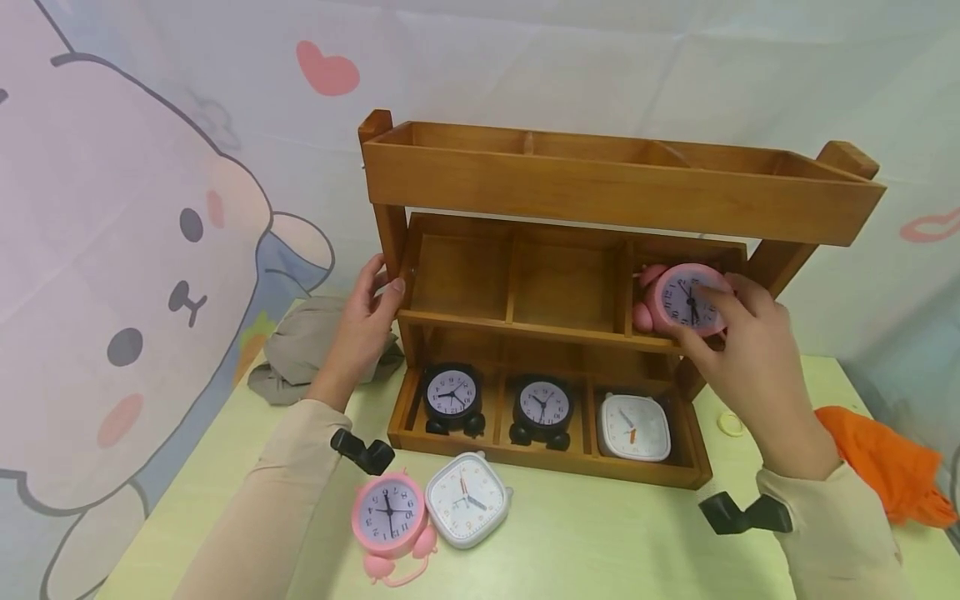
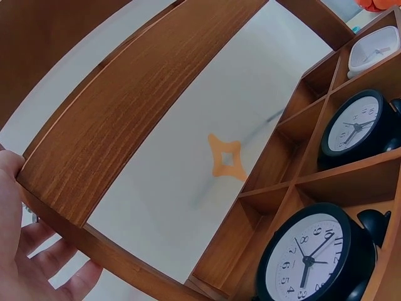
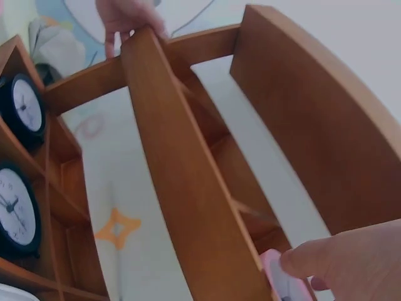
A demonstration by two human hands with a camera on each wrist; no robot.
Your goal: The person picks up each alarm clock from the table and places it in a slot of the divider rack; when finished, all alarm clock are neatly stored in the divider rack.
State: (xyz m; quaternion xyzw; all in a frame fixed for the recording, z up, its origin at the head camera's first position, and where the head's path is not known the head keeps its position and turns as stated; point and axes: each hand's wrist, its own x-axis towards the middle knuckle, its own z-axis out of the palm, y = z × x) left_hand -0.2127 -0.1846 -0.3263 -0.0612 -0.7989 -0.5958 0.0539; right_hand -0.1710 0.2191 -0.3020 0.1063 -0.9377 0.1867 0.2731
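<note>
A three-tier wooden shelf stands on the table. My right hand holds a pink twin-bell alarm clock in the right compartment of the middle tier, its bells towards the left. My left hand grips the shelf's left side at middle-tier height, its fingers partly hidden behind the wood in the head view. Along the bottom tier sit two black alarm clocks and a white square clock. In front lie another pink alarm clock, bells towards me, and another white clock.
A grey-brown cloth lies left of the shelf on the pale yellow-green table. To the right are an orange cloth and a small yellow ring. A printed fabric backdrop hangs behind.
</note>
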